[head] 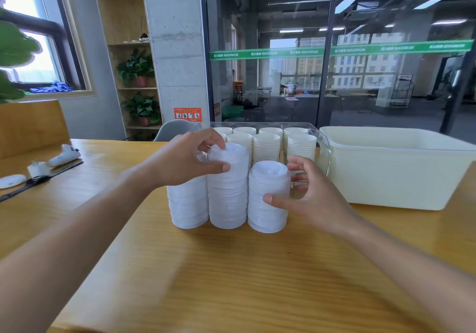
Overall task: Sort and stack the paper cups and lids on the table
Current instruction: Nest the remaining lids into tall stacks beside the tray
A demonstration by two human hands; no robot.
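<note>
Wooden tabletop carries three lid stacks side by side. Left hand pinches the middle stack's top lids; right hand grips the right stack. Behind, cup stacks fill a clear bin.

Office room, daylight from window at left with dark frame, leafy plant in front of it. Wooden shelf unit beside it, potted plants on its shelves. Bare concrete pillar with orange sticker low down. Glass partition to the right, green banner strip across it, dim hall and ceiling strip lights behind. Light wooden table up front, grey chair back behind it.
</note>
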